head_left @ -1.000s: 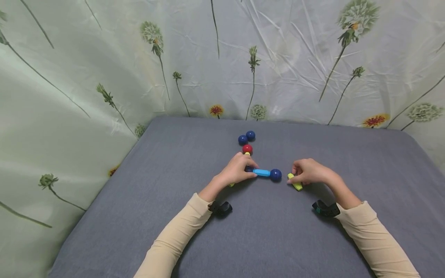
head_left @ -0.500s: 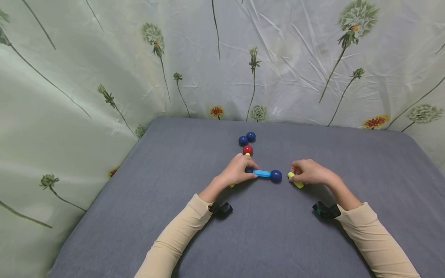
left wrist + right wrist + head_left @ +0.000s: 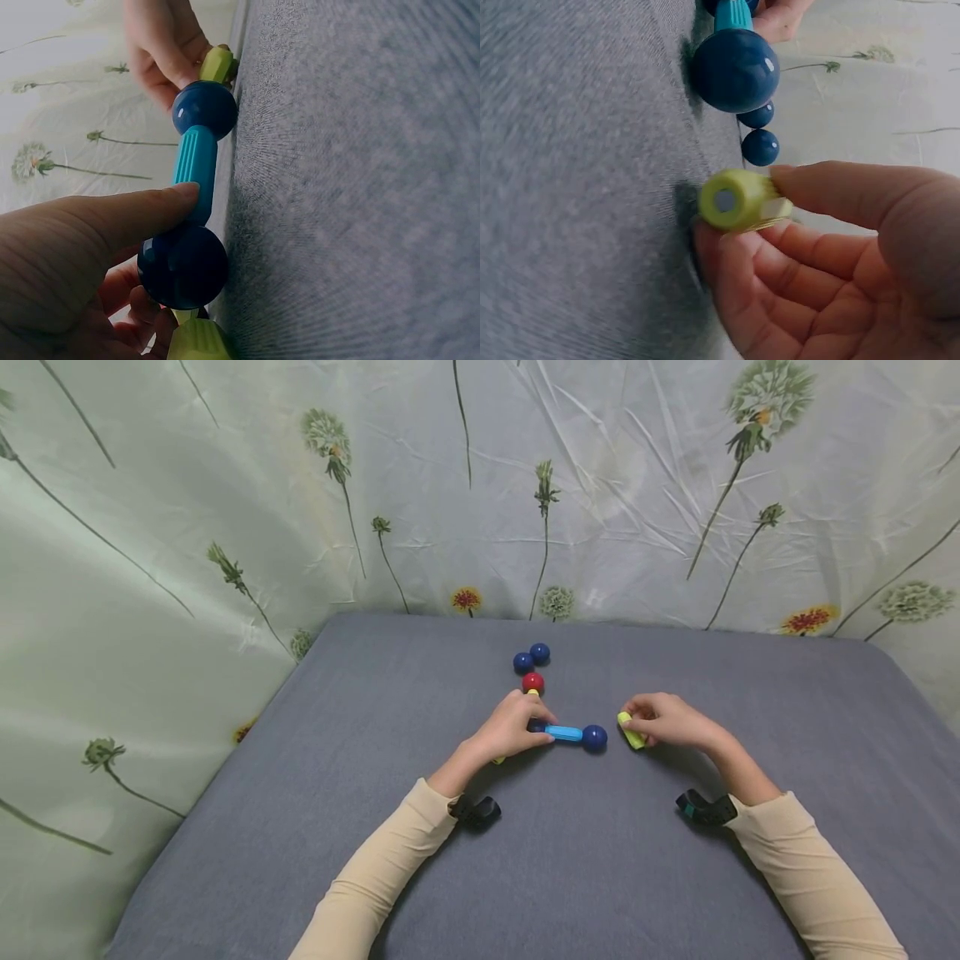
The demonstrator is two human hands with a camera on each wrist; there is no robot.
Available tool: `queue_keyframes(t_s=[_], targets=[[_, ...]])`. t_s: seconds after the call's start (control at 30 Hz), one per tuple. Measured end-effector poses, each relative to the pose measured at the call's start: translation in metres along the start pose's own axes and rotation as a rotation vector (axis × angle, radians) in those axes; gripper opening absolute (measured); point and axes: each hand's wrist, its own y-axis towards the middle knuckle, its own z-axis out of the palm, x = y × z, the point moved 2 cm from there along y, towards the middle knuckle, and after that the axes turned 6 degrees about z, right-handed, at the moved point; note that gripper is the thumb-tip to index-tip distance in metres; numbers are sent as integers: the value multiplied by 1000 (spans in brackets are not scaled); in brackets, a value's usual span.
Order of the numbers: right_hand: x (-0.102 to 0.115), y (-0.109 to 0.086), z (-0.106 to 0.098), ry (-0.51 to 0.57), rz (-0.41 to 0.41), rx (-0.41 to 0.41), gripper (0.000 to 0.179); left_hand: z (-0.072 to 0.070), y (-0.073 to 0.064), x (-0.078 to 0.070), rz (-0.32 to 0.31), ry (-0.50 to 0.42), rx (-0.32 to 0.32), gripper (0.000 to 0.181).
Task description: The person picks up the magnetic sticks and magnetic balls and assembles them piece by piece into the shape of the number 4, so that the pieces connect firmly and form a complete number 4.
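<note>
My left hand (image 3: 510,725) grips a joined piece near its left ball; in the left wrist view the thumb lies on a light-blue ribbed rod (image 3: 196,161) beside a dark blue ball (image 3: 184,266). Another dark blue ball (image 3: 595,738) caps the rod's right end. A yellow-green rod (image 3: 196,341) meets the gripped ball on its other side. My right hand (image 3: 671,720) pinches a loose yellow-green rod (image 3: 739,201) between thumb and fingers; a grey disc shows in its end. This rod stands a little right of the right-hand ball, apart from it.
A red ball (image 3: 533,682) sits just beyond my left hand, with a short yellow piece (image 3: 533,692) against it. Two dark blue balls (image 3: 523,662) lie farther back. The grey cloth surface (image 3: 570,860) ends at a flower-printed curtain (image 3: 420,485).
My right hand has moved slightly away from me with the yellow-green rod, which now lies more level with the right-hand blue ball. The left hand holds still.
</note>
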Motion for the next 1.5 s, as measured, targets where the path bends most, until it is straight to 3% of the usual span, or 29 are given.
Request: queue_keyframes(t_s=[0.17,0.4,0.83,1.5], targets=[[-6,5,0,54,-9,-30,35,0,0,0,-1,3,4,24],[-12,10,7,199,-135,-157,42,-1,-1,-1,5,1,-1,24],[-11,24,16,488,15,-207,48,-1,1,1,33,29,-20,23],[0,35,27,509,26,-239,48,-1,1,0,34,24,-8,22]])
